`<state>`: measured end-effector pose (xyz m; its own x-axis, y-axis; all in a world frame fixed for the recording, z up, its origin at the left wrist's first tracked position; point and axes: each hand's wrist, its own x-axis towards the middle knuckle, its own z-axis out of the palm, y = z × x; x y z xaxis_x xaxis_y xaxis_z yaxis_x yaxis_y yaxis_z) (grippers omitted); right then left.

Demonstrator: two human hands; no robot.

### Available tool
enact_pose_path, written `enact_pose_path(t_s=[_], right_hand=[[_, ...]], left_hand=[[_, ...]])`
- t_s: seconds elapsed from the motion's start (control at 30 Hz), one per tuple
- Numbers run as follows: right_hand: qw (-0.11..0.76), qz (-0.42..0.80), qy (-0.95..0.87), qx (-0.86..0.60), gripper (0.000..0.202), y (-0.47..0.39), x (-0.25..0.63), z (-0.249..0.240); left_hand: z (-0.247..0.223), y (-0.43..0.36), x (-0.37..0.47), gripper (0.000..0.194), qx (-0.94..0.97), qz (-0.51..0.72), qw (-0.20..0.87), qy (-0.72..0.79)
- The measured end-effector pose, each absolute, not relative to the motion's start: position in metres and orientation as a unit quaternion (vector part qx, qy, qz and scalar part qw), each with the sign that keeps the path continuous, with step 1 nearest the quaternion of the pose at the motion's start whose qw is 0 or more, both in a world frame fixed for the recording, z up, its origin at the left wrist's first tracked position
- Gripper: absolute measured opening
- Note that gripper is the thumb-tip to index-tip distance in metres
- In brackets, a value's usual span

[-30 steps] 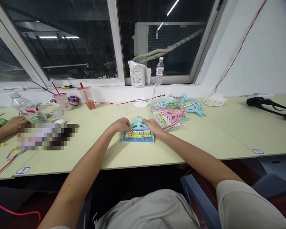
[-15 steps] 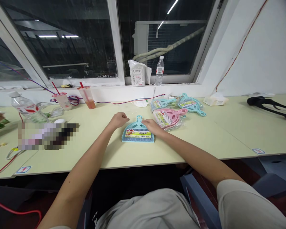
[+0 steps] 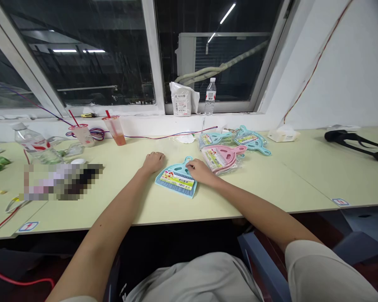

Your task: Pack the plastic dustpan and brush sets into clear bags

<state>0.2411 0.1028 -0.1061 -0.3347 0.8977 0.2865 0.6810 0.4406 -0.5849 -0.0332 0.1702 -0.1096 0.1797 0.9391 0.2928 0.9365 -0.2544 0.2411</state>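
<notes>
A light blue dustpan with a brush and a printed label (image 3: 177,180) lies tilted on the pale table, its handle pointing away. My right hand (image 3: 200,170) is at the dustpan's upper right edge, fingers curled and pinched on it near the handle. Left of the handle, my left hand (image 3: 154,161) rests on the table with its fingers curled in, apart from the dustpan; nothing shows in it. Beyond my right hand lie a wrapped pink dustpan set (image 3: 225,157) and wrapped blue sets (image 3: 252,139).
Two cups with red straws (image 3: 115,131) and a large plastic bottle (image 3: 34,142) stand at the left. A tissue pack (image 3: 283,133) and a black strap-like object (image 3: 349,136) lie at the right. The sill holds a water bottle (image 3: 210,97) and a white package (image 3: 182,100).
The blue dustpan has turned, its wide end shifting left and nearer. My left hand has lowered slightly onto the table. The other person's hand at the far left has gone from view.
</notes>
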Motion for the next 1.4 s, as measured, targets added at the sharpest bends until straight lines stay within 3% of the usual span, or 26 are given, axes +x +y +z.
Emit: enact_pose_path(t_s=[0.43,0.63,0.7,0.87,0.97,1.2,1.33,1.4], right_hand=[[0.288,0.251,-0.759,-0.527,0.043,0.096,0.245,-0.094],[0.376,0.272,-0.708,-0.531,0.041,0.094,0.248,-0.083],[0.4,0.29,-0.688,-0.532,0.042,0.098,0.25,-0.08],[0.428,0.324,-0.647,-0.542,0.043,0.119,0.252,-0.078],[0.431,0.338,-0.634,-0.546,0.04,0.133,0.245,-0.08],[0.423,0.382,-0.627,-0.531,0.027,0.166,0.208,-0.074],[0.409,0.211,-0.66,-0.594,0.026,0.201,0.205,-0.059],[0.33,0.135,-0.682,-0.639,0.03,0.221,0.204,-0.056]], left_hand=[[-0.084,0.143,-0.013,0.037,0.77,0.282,0.242,0.519],[-0.066,0.143,-0.021,0.029,0.62,0.505,0.213,0.561],[-0.06,0.142,-0.02,0.026,0.529,0.545,0.281,0.586],[-0.052,0.133,-0.008,0.031,0.361,0.505,0.582,0.526],[-0.051,0.128,-0.004,0.029,0.349,0.494,0.647,0.466],[-0.049,0.134,-0.016,0.035,0.33,0.523,0.65,0.441],[-0.048,0.152,-0.035,0.04,0.291,0.596,0.581,0.472],[-0.048,0.159,-0.046,0.043,0.276,0.622,0.542,0.493]])
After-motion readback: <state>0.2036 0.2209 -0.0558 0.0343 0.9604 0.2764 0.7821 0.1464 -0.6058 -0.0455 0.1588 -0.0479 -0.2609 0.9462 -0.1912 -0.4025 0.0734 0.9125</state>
